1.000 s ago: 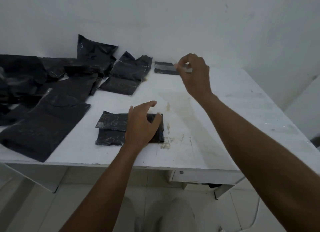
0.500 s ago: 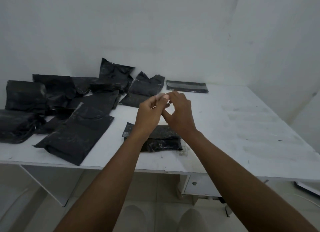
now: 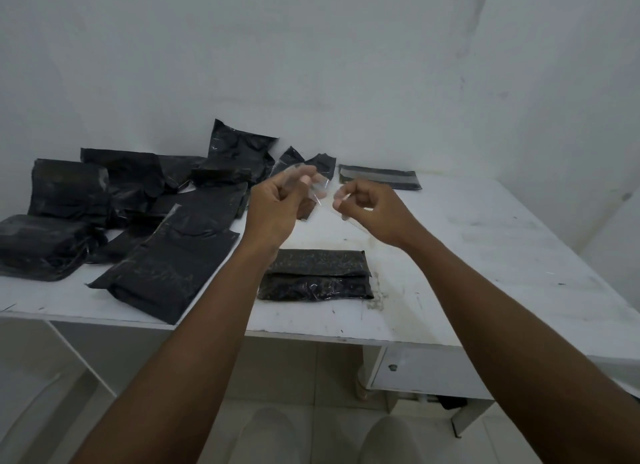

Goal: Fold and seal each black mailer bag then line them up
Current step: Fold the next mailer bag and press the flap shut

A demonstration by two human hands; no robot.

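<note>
Both hands are up in the air over the folded mailer bag [image 3: 317, 273], which lies at the front middle of the white surface [image 3: 502, 256], close to its near edge, with its flap folded down across the top half. The left hand [image 3: 273, 211] hangs above that bag's left end, fingers curled in, its grip pinched on one end of a clear strip [image 3: 320, 192]. The right hand [image 3: 374, 214] is above the bag's right end, thumb and forefinger closed on the strip's other end, as far as the blur lets me see. The strip runs slack between the two hands, clear of the bag. To the left of the folded bag lies a large unfolded bag [image 3: 166, 266], its corner over the near edge. Behind that, further left of the folded bag, sits a loose heap of black bags [image 3: 121, 186]. Well behind the folded bag and a little to its right, a flat sealed bag [image 3: 379, 181] lies against the wall [image 3: 311, 65]
</note>
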